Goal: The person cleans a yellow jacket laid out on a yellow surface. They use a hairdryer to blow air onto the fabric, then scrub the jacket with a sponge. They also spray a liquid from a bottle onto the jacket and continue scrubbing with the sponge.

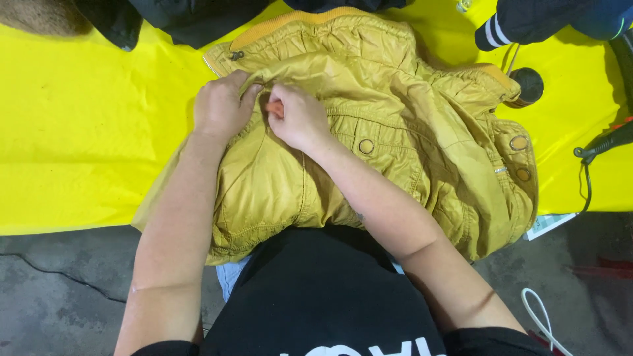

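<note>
A mustard-yellow padded jacket (409, 125) lies spread on a bright yellow table cover (79, 132), its ribbed collar at the far side. My left hand (221, 105) is closed on a fold of the jacket's fabric near the zipper edge. My right hand (300, 118) sits right beside it, fingers curled on the same area, pinching a small orange thing (275, 107) between them. Both hands touch each other over the jacket's front. What the orange thing is cannot be told.
Dark garments (191, 20) lie at the table's far edge, and a dark striped sleeve (521, 26) at the far right. A round black object (527, 82) and a black cable (597, 148) sit to the right. Grey concrete floor (66, 290) lies below, with a white cord (541, 316).
</note>
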